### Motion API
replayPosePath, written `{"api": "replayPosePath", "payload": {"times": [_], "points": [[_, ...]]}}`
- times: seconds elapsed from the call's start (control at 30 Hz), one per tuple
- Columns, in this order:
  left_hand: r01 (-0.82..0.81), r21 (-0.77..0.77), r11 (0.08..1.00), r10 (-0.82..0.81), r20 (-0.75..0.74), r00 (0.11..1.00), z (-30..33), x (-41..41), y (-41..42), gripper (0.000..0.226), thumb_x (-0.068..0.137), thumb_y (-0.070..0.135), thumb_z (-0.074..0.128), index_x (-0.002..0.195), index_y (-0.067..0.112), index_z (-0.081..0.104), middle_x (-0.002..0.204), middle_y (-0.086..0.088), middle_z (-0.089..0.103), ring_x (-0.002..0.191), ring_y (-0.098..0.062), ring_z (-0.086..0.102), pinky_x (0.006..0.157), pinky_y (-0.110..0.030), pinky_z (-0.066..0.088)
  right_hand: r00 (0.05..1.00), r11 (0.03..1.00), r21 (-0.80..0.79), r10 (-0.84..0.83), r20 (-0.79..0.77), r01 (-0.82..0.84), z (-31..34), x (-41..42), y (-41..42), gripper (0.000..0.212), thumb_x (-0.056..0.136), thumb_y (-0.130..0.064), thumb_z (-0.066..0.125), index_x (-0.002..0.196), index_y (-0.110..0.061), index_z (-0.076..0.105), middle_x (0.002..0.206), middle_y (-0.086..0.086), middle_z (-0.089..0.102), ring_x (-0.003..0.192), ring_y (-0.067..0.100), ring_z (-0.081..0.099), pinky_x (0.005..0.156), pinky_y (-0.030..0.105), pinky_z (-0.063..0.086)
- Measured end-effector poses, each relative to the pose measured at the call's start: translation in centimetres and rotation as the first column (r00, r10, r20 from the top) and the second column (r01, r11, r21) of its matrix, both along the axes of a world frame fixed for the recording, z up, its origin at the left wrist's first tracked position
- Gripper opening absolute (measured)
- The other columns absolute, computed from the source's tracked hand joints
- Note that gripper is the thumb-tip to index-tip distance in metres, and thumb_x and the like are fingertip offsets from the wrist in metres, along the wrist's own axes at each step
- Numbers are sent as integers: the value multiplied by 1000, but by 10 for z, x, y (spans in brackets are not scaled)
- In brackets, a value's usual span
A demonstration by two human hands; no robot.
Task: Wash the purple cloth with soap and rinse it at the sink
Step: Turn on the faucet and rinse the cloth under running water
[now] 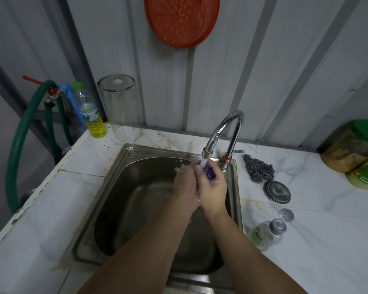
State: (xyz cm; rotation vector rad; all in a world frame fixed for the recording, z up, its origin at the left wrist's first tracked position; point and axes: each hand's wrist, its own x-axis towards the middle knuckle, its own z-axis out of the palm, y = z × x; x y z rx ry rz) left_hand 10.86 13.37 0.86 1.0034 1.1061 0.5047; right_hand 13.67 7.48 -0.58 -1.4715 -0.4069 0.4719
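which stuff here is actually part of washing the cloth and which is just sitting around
In use: purple cloth, left hand, right hand, faucet, sink.

Lying about: steel scrubber, metal lid, pump bottle, yellow liquid bottle, upturned glass, orange strainer, green-lidded jars.

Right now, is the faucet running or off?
Running: a white stream falls from the faucet spout onto the purple cloth bunched between the left hand and right hand.
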Motion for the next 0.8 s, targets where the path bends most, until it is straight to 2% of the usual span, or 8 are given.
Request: {"api": "replayPosePath", "payload": {"times": [0.07, 0.23, 0.3, 0.43, 0.5, 0.57, 0.7, 0.8], "points": [[27, 88, 996, -21, -65, 998, -1, 0, 1, 26, 100, 39, 51, 91, 19, 63, 91, -1, 68, 87, -21, 69, 82, -40, 59, 999, 1000, -11, -14, -28, 14, 4, 2, 2, 35, 94, -32, 71, 123, -14, 69, 115, 7, 74, 108, 19, 71, 98, 36, 57], [-28, 186, 982, 60, -168, 984, -5, -4, 5, 30, 105, 37, 45, 95, 14, 61, 71, 9, 54, 65, -13, 55, 48, -10, 42, 987, 992, -127, -46, -152, 27, 6, 2, 1, 28, 97, -43, 62, 103, -18, 72, 88, 0, 78, 85, 14, 75, 82, 34, 59], [-72, 214, 974, 118, -209, 971, -5, -6, 0, 39, 102, 41, 50, 83, 9, 65, 68, 4, 62, 67, -17, 63, 52, -16, 43, 972, 981, -188, -83, -222, 41, 6, 3, 1, 31, 99, -43, 59, 102, -17, 73, 82, 0, 79, 82, 19, 76, 74, 34, 60], [-17, 329, 944, 83, -189, 978, -4, -12, -4, 43, 99, 49, 51, 72, 23, 72, 71, 1, 72, 70, -16, 70, 58, -28, 47, 803, 988, -154, -90, -589, -2, 9, 0, 2, 34, 98, -45, 59, 116, -18, 69, 99, 12, 79, 90, 31, 77, 81, 51, 63], [12, 322, 947, 41, -157, 987, -4, -17, 0, 45, 99, 56, 47, 77, 25, 72, 79, 2, 72, 77, -16, 70, 62, -29, 48, 770, 992, -123, -50, -636, -37, 7, 6, -1, 39, 96, -48, 60, 123, -21, 64, 111, 14, 75, 99, 35, 73, 88, 55, 60], [-5, 224, 975, 28, -102, 994, -6, -22, 10, 42, 97, 60, 48, 86, 26, 71, 90, -1, 73, 83, -19, 70, 68, -33, 53, 814, 993, -99, -10, -581, -59, 6, 14, -4, 35, 97, -48, 60, 120, -23, 66, 117, 14, 73, 104, 35, 71, 93, 56, 58], [-149, -60, 987, 151, 33, 988, -3, -33, 26, 30, 89, 53, 68, 101, 26, 69, 107, -7, 73, 95, -30, 72, 82, -49, 61, 976, 984, -175, 5, -218, -44, -1, 18, -11, 8, 102, -26, 58, 99, -29, 65, 109, 14, 75, 99, 31, 72, 93, 55, 59], [-99, -237, 966, 116, 60, 991, 1, -32, 21, 45, 88, 59, 65, 112, 22, 71, 108, -11, 76, 99, -35, 73, 92, -55, 58, 968, 995, -68, -93, -234, 80, -7, 13, -12, 12, 103, -17, 57, 109, -22, 65, 105, 11, 75, 101, 32, 72, 94, 56, 57]]}}
